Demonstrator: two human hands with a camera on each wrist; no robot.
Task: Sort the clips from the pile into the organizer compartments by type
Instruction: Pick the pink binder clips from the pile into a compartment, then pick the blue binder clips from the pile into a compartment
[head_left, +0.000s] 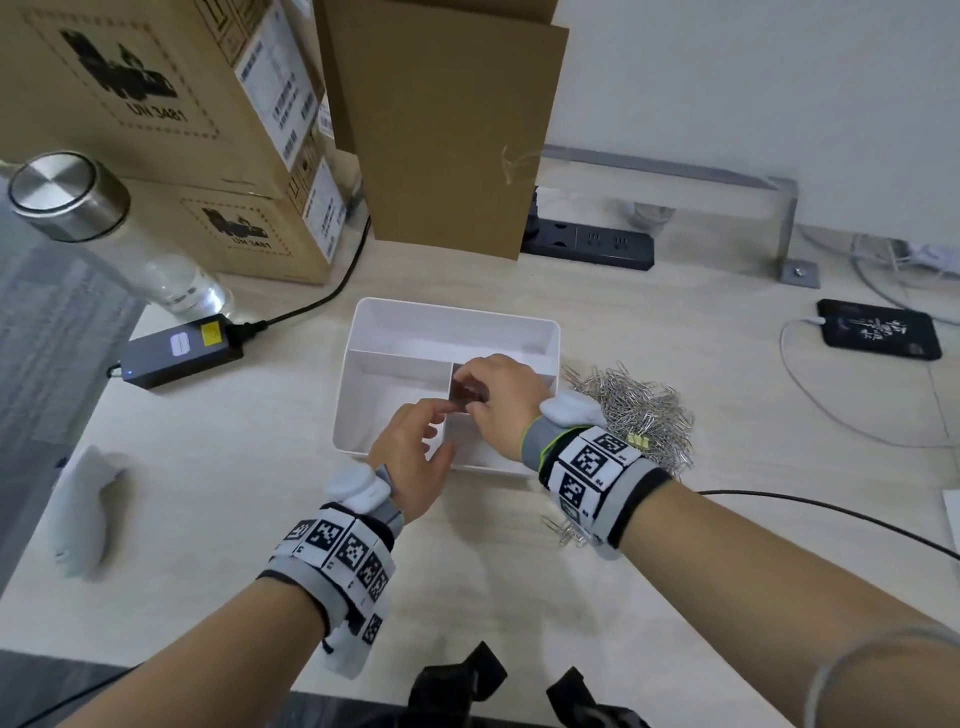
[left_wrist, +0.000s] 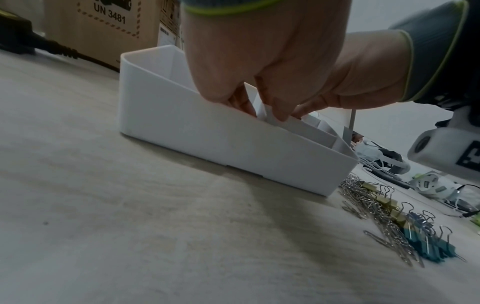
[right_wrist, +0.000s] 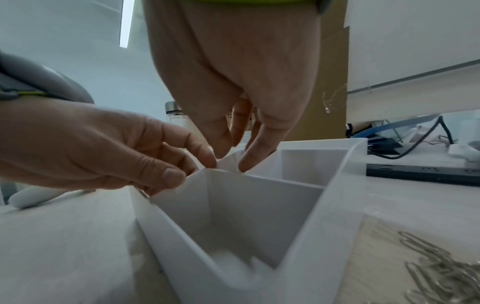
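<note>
from the head view both hands meet over the white organizer (head_left: 363, 332) on the worktop (head_left: 208, 493); the left hand (head_left: 415, 457) reaches in with loosely bent fingers, the right hand (head_left: 498, 395) curls down beside it, and the clip pile (head_left: 639, 410) lies just right of the box. the left wrist view alone shows teal and yellow binder clips (left_wrist: 426, 244) among the silver ones. the right wrist view shows fingertips (right_wrist: 246, 162) of both hands pinching the top of a thin inner divider (right_wrist: 226, 162).

Stacked cardboard boxes (head_left: 156, 130), steel-capped glass bottle (head_left: 104, 234), power adapter (head_left: 179, 351) (cable attached), power strip (head_left: 592, 241)
</note>
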